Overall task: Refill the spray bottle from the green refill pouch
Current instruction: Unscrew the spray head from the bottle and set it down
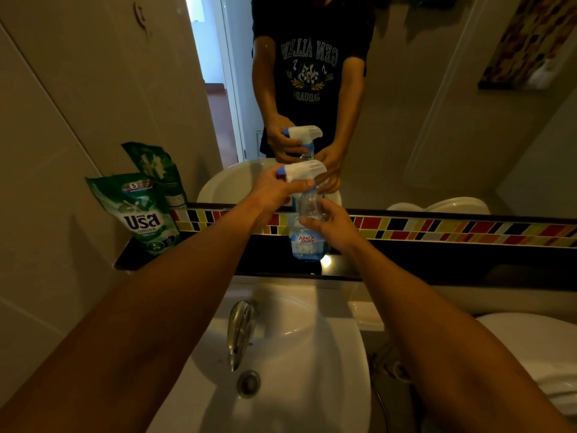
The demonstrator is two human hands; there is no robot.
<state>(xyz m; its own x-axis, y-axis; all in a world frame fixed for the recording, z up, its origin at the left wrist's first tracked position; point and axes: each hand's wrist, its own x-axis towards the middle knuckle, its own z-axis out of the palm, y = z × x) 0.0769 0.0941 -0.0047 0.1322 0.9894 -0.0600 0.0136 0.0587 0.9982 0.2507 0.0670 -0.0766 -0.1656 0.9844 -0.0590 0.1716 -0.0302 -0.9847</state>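
A clear spray bottle (307, 239) with a blue-and-white label stands upright on the black ledge (437, 260) behind the sink. Its white trigger head (304, 171) has a blue nozzle and collar. My left hand (274, 195) grips the trigger head from the left, thumb across its neck. My right hand (334, 225) holds the bottle's clear body from the right. The green refill pouch (140, 210) stands upright at the ledge's left end, leaning against the wall, untouched.
A white sink (281, 354) with a chrome tap (239, 332) and drain (248, 383) lies below the ledge. A mirror (406, 104) above a coloured tile strip (452, 229) reflects a person, the bottle and the pouch. A white toilet (530, 354) is at the right.
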